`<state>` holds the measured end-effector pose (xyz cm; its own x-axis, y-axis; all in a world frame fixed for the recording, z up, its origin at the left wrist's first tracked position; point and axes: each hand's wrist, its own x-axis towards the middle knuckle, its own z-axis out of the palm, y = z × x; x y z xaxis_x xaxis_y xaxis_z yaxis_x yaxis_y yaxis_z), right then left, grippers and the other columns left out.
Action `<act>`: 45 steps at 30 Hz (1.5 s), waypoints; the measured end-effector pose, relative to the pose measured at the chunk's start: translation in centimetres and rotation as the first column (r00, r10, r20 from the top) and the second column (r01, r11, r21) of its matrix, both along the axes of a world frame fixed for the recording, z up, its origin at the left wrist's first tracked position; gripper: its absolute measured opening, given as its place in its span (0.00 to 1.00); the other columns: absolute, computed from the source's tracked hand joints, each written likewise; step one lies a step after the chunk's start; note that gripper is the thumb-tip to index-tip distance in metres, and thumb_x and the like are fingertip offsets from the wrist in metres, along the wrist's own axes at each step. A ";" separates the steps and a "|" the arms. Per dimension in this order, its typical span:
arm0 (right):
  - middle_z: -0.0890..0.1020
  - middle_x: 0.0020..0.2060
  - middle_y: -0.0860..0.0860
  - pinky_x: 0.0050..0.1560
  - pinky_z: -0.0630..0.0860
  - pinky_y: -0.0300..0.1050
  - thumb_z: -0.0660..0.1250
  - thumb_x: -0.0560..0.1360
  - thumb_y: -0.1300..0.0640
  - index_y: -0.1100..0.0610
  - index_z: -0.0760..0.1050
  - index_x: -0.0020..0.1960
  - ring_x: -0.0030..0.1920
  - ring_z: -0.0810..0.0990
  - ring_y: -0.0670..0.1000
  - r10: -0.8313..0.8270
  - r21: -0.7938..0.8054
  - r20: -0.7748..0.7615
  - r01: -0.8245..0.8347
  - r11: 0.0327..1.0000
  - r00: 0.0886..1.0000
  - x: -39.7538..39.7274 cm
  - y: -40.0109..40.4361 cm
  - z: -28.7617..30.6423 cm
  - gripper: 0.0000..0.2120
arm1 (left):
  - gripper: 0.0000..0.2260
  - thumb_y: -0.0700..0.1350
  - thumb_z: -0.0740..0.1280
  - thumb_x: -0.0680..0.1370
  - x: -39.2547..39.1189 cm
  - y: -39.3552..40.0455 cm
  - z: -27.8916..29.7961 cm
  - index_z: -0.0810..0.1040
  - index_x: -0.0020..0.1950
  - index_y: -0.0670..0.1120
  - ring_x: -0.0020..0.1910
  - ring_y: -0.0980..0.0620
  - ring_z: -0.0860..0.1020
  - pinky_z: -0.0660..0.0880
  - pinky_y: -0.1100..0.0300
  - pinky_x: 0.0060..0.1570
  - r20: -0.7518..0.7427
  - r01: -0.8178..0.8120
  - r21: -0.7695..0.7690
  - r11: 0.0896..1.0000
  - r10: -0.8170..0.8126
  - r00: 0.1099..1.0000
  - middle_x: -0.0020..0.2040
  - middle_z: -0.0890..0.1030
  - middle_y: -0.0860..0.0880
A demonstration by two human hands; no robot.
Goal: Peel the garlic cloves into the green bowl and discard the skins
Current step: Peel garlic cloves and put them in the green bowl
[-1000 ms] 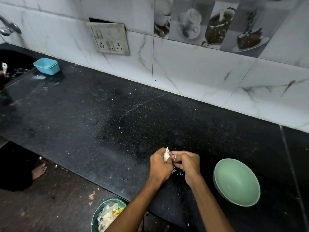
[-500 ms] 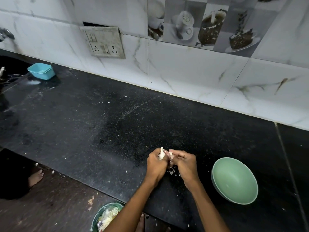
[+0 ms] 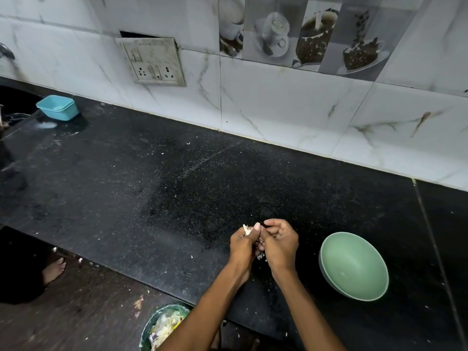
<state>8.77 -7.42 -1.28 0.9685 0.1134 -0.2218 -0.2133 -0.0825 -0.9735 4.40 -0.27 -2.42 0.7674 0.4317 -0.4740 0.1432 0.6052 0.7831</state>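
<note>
My left hand (image 3: 244, 245) grips a piece of garlic (image 3: 246, 230) whose white papery tip pokes out above the fingers. Pressed against it, my right hand (image 3: 279, 243) has its fingers curled and pinches at the garlic between the two hands. Both hover just above the black counter (image 3: 177, 188) near its front edge. The green bowl (image 3: 354, 266) sits on the counter to the right of my hands, and I see nothing inside it. Small white skin flakes (image 3: 262, 257) lie under my hands.
On the floor below the counter edge stands a green bin (image 3: 162, 328) holding skins and scraps. A small blue tub (image 3: 58, 107) sits at the far left by the sink. A socket plate (image 3: 152, 62) is on the tiled wall. A person's bare foot (image 3: 54, 269) shows at left.
My hands stay together on the garlic; the fingers have shifted slightly as they work it. The view has drifted a little.
</note>
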 end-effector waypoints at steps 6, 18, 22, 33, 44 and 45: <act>0.81 0.35 0.54 0.31 0.76 0.38 0.74 0.76 0.66 0.57 0.72 0.46 0.31 0.79 0.46 0.017 -0.012 0.016 -0.017 1.000 1.000 0.0 -0.3 0.3 0.11 | 0.13 0.47 0.76 0.71 -0.7 0.7 0.6 0.77 0.45 0.38 0.29 0.55 0.73 0.69 0.63 0.30 0.062 -0.013 0.053 0.998 0.009 0.998 0.32 0.78 0.44; 0.78 0.33 0.52 0.31 0.75 0.41 0.70 0.79 0.67 0.58 0.69 0.45 0.30 0.76 0.47 -0.005 0.105 -0.017 0.007 0.994 1.000 -0.7 -0.2 0.6 0.11 | 0.06 0.36 0.72 0.77 -0.5 0.3 0.5 0.78 0.44 0.34 0.29 0.51 0.74 0.72 0.59 0.32 0.080 -0.093 0.093 0.991 0.086 0.993 0.30 0.77 0.43; 0.84 0.36 0.53 0.35 0.79 0.41 0.73 0.77 0.65 0.59 0.78 0.48 0.33 0.82 0.47 0.066 -0.048 0.029 -0.064 0.997 0.997 0.0 -0.8 0.2 0.05 | 0.06 0.38 0.71 0.78 -0.6 1.0 -0.1 0.81 0.41 0.38 0.31 0.52 0.74 0.70 0.59 0.33 -0.010 -0.065 0.121 0.991 0.067 0.998 0.31 0.79 0.44; 0.82 0.46 0.52 0.45 0.74 0.26 0.72 0.72 0.71 0.56 0.85 0.46 0.43 0.83 0.46 0.314 -0.635 0.117 -0.172 0.753 0.942 1.1 -3.7 -3.7 0.11 | 0.07 0.44 0.76 0.74 -1.1 2.0 -3.1 0.83 0.37 0.46 0.32 0.51 0.80 0.82 0.50 0.41 -0.343 0.103 0.546 0.832 0.109 0.933 0.32 0.84 0.48; 0.67 0.76 0.51 0.73 0.65 0.51 0.67 0.81 0.53 0.47 0.75 0.73 0.76 0.64 0.53 0.663 -0.855 0.181 -0.216 0.471 0.726 -0.6 -2.3 -5.6 0.20 | 0.09 0.46 0.71 0.78 -1.0 2.8 -2.8 0.79 0.40 0.43 0.36 0.52 0.79 0.77 0.52 0.43 -0.377 0.091 0.423 0.902 0.084 0.923 0.36 0.83 0.48; 0.70 0.75 0.52 0.73 0.67 0.52 0.69 0.80 0.57 0.48 0.77 0.72 0.75 0.67 0.55 0.667 -0.858 0.210 -0.192 0.476 0.715 -0.8 -2.6 -6.0 0.20 | 0.07 0.44 0.69 0.79 -0.8 2.8 -2.5 0.80 0.41 0.43 0.36 0.52 0.79 0.76 0.53 0.42 -0.384 0.099 0.386 0.917 0.063 0.921 0.37 0.82 0.48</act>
<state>7.96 -10.00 -7.26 0.8195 0.5730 0.0021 0.5181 -0.7394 -0.4300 3.57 2.55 -4.96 0.5711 0.6305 -0.5256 0.4865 0.2556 0.8354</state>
